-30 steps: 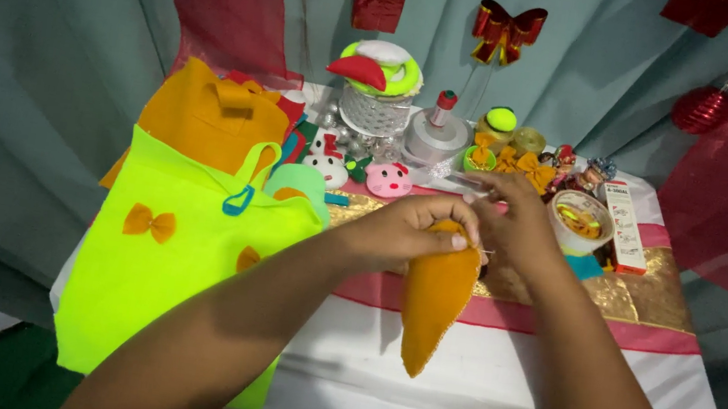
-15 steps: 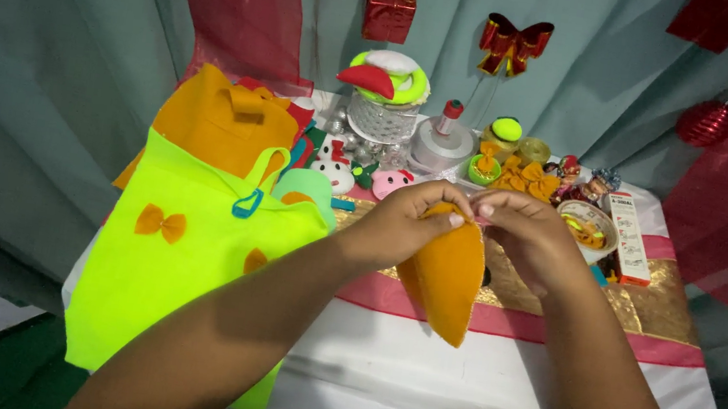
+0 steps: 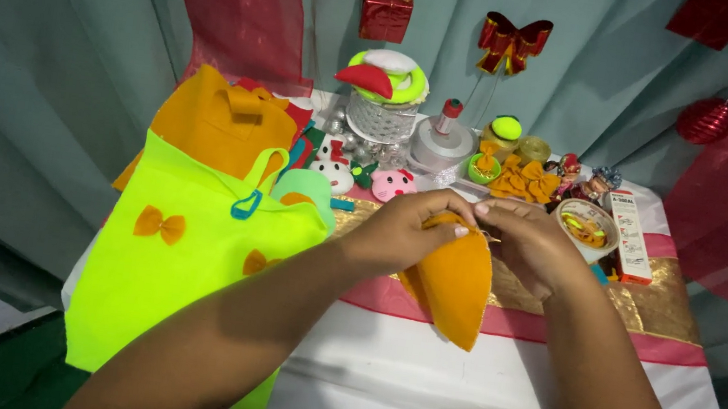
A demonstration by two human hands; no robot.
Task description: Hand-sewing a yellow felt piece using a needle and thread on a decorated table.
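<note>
My left hand and my right hand meet above the table and both pinch the top edge of an orange felt piece. The felt is leaf-shaped and hangs with its point down over the table's front. A thin needle or pin seems to stick out between my fingertips, too small to be sure. A neon yellow-green cloth bag with small orange bows lies just left of my left forearm.
An orange bag lies behind the green one. Further back stand a white basket, a white reel, small felt figures, orange bows, a white bowl and a slim box. Curtains and red decorations hang behind.
The orange felt piece has swung from hanging straight down to pointing down and right, and my hands have shifted their pinch along its top edge.
</note>
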